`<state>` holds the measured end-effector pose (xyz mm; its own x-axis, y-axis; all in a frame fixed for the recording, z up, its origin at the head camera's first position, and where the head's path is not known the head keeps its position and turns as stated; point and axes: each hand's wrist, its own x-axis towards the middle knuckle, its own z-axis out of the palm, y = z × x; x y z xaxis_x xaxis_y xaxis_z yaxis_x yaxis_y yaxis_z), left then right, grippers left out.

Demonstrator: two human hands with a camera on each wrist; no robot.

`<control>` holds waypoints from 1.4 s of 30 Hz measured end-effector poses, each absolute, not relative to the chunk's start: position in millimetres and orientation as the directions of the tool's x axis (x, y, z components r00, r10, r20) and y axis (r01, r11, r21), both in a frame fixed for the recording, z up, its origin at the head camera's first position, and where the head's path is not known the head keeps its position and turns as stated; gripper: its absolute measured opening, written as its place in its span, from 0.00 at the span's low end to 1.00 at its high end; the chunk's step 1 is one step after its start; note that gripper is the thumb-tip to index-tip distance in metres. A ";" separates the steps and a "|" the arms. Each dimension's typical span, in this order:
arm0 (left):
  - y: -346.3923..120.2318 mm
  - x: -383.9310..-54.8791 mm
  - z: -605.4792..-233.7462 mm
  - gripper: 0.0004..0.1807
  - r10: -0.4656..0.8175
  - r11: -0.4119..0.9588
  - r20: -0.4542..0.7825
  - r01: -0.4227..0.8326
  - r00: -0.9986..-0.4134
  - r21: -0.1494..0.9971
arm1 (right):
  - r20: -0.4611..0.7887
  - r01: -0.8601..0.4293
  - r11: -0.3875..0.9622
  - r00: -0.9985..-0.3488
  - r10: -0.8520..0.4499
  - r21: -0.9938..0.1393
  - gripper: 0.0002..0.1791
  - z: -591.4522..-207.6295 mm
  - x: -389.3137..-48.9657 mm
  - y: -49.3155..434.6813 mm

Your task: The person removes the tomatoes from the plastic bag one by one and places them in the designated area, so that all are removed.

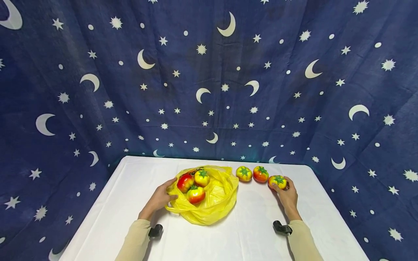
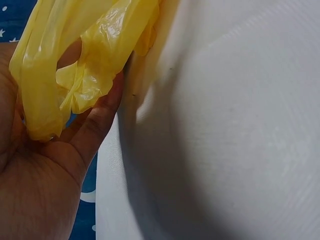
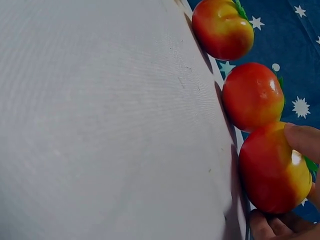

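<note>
A crumpled yellow plastic bag (image 1: 212,214) lies opened out left of centre, three red-and-yellow tomatoes (image 1: 196,195) with green leafy tops inside it. My left hand (image 1: 160,197) grips the bag's left edge, thumb in front; the left wrist view has a fold of yellow plastic (image 2: 42,100) between thumb and fingers. Over on the right, my right hand (image 1: 289,197) holds a tomato (image 3: 272,170) between thumb and fingers, low at the tabletop. It is the rightmost of a row, beside a redder tomato (image 1: 261,174) and a yellower tomato (image 1: 244,174).
A white cloth (image 1: 254,232) covers the table. Behind and at both sides hangs a dark blue curtain (image 1: 222,108) with moons and stars. Each wrist wears a black camera mount, one of them the right mount (image 1: 282,228).
</note>
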<state>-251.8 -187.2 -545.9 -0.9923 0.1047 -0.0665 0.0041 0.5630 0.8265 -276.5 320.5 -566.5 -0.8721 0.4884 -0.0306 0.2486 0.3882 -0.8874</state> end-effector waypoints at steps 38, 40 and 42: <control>-187.1 -252.2 -548.3 0.42 0.104 0.565 -0.066 0.004 -0.992 0.825 | 0.003 0.200 0.407 -0.894 0.447 -0.891 0.43 -534.6 -266.5 327.3; -187.4 -252.4 -548.5 0.42 0.102 0.571 -0.067 0.003 -0.992 0.821 | 0.041 0.159 0.397 -0.892 0.450 -0.904 0.42 -527.4 -264.1 325.7; -187.7 -252.7 -548.9 0.42 0.102 0.573 -0.071 0.001 -0.992 0.820 | 0.075 0.119 0.382 -0.887 0.455 -0.916 0.40 -519.1 -261.4 323.2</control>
<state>-252.7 -187.7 -548.9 -0.9923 0.1021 -0.0706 0.0006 0.5727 0.8198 -261.4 323.2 -519.1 -0.8872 0.4553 0.0749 0.1190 0.3825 -0.9163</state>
